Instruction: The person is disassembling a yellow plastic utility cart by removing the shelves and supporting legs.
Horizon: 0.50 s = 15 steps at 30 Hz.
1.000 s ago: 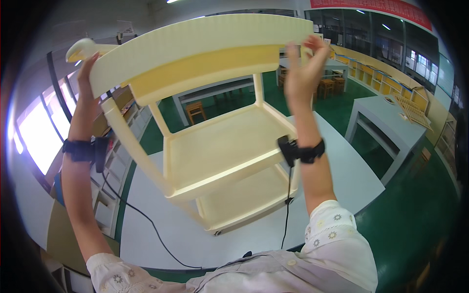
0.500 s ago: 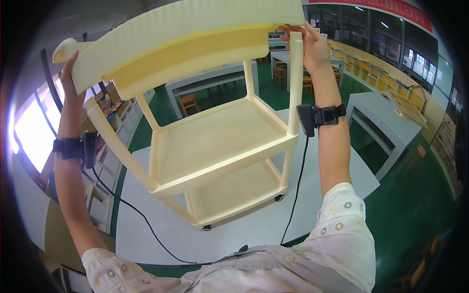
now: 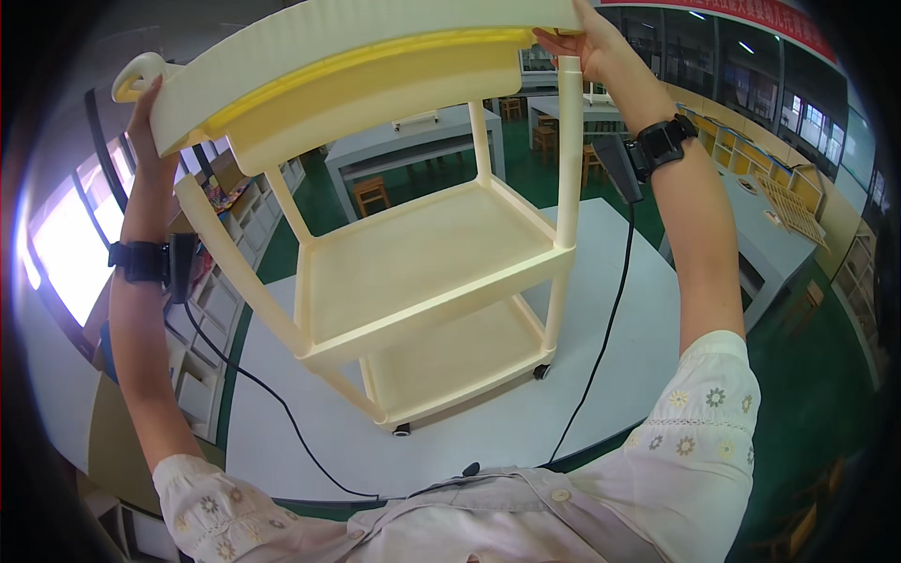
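Observation:
A cream plastic top tray (image 3: 375,45) with a deep underside and a loop handle (image 3: 143,73) at its left end is raised over a cream rolling cart. My left hand (image 3: 147,127) grips the tray's left end, beside the handle. At the right end, my right hand (image 3: 591,45) has its fingers curled under the rim. The near left post (image 3: 230,258) and near right post (image 3: 569,155) show bare upper ends, apart from the tray. Behind the tray, the tops of the far posts are hidden. Below are a middle shelf (image 3: 427,263) and a bottom shelf (image 3: 460,361).
The cart's small black casters (image 3: 402,430) rest on a white table (image 3: 310,450). Black cables (image 3: 601,347) run from straps on both my forearms. Grey tables (image 3: 418,141), wooden stools (image 3: 371,194) and low shelving (image 3: 211,324) stand around on the green floor.
My right forearm has swung outward to the right, and its hand has risen slightly at the tray's end. The tray and cart appear slightly shifted in view. Both hands keep their hold.

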Tool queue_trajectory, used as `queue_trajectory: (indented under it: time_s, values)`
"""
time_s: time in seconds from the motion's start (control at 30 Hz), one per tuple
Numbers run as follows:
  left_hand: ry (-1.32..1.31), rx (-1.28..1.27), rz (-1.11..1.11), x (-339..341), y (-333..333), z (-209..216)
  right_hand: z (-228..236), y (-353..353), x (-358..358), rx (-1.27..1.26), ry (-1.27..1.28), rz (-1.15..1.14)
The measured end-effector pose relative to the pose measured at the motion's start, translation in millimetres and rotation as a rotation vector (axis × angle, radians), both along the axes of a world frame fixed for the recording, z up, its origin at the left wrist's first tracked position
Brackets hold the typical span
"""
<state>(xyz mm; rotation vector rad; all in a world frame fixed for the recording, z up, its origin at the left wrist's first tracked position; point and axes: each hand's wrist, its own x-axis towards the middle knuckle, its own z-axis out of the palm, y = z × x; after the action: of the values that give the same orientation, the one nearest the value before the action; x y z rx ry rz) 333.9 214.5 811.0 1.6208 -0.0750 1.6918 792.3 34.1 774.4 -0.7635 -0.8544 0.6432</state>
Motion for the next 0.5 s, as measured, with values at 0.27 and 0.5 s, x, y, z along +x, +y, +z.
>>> queue_trajectory:
  time_s: [0.27, 0.5]
  values:
    - [-0.012, 0.025, -0.021, -19, 2, 25, 10, -7, -20, 0.075, -0.118, -0.135]
    - [0.078, 0.233, 0.137, -30, 19, 47, 14, -31, -30, -0.072, -0.138, -0.007]
